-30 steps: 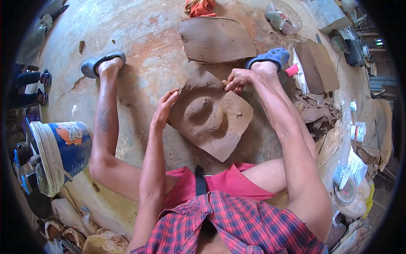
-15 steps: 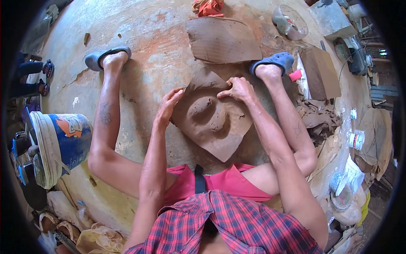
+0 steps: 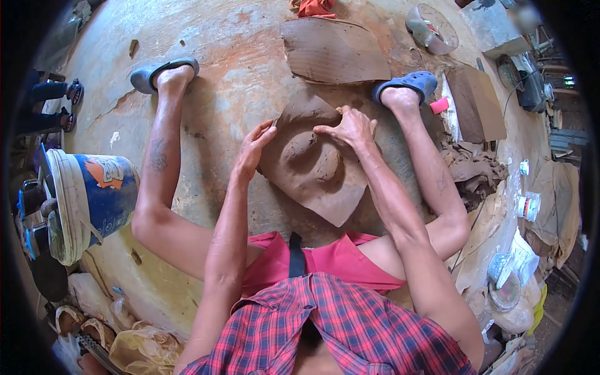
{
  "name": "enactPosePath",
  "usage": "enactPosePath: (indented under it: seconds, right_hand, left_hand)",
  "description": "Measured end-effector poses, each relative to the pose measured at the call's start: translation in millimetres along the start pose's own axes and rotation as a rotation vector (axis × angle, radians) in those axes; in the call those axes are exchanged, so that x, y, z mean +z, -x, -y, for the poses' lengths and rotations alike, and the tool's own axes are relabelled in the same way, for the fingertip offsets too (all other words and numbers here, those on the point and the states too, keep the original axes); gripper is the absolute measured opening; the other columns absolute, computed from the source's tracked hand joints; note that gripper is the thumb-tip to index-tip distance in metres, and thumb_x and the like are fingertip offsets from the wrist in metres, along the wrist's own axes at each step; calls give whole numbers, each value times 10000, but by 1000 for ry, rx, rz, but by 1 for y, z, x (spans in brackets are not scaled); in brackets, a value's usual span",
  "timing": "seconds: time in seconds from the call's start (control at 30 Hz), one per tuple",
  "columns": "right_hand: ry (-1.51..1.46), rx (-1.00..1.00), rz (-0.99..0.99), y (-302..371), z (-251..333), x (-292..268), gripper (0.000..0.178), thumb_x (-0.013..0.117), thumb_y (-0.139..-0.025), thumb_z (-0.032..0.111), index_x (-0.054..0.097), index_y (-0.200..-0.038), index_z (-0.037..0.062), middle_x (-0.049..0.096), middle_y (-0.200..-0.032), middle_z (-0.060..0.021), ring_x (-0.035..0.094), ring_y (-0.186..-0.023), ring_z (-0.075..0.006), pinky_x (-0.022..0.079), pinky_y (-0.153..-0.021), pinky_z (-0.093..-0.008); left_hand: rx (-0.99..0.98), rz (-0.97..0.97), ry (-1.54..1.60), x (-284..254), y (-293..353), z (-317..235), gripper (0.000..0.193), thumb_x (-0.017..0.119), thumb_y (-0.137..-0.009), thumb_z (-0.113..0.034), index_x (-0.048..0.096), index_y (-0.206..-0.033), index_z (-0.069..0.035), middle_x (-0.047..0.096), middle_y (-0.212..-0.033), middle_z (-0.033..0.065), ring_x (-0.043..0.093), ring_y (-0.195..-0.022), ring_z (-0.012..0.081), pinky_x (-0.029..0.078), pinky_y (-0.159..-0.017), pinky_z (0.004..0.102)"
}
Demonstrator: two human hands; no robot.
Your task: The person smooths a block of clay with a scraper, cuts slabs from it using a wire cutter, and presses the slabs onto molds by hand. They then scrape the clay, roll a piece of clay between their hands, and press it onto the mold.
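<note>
A soft brown clay slab [image 3: 325, 194] lies on the floor between my legs, with a rounded hollow and raised lumps in its middle. Its lower corner points toward me, and its far edge is bent up. My left hand [image 3: 256, 150] grips the slab's left edge, thumb and fingers close together. At the upper right edge, my right hand [image 3: 354, 130] has its thumb across the clay and its fingers curled over the outer side. What lies under the slab is hidden.
A flat clay sheet [image 3: 334, 51] lies beyond the slab, near an orange cloth [image 3: 317, 7]. Torn clay scraps [image 3: 474, 175] and a brown board [image 3: 478, 103] are at right. A blue and white bucket [image 3: 103, 200] stands at left. Someone's feet [image 3: 72, 106] show far left.
The view has shifted slightly. My right thumb has slid a little left over the clay, toward the hollow. My left hand keeps its place on the edge.
</note>
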State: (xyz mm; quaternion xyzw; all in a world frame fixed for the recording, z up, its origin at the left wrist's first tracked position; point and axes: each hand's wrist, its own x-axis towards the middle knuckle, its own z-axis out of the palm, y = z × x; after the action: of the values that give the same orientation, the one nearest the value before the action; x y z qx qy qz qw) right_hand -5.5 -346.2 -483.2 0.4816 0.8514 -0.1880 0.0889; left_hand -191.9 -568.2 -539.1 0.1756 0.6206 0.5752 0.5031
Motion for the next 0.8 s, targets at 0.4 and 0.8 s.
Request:
enactPosePath:
  seconds: [0.4, 0.8]
  right_hand:
    - [-104, -22, -38, 1, 10, -10, 1129, 800, -618, 855, 612, -1441, 105, 660, -1397, -180, 609, -1327, -347, 400, -1118, -658]
    - [-373, 116, -407, 99, -61, 4, 812, 815, -863, 558, 624, -1385, -35, 604, -1403, -251, 564, -1343, -384, 437, -1146, -452]
  left_hand:
    - [-29, -442, -456, 1, 49, 27, 895, 879, -801, -425, 528, -1530, -41, 675, -1341, 263, 689, -1192, 329, 545, -1008, 419]
    - [-61, -780, -375, 64, 79, 25, 450, 870, -831, -284, 752, -1186, -35, 803, -1025, 155, 770, -909, 260, 580, -861, 391]
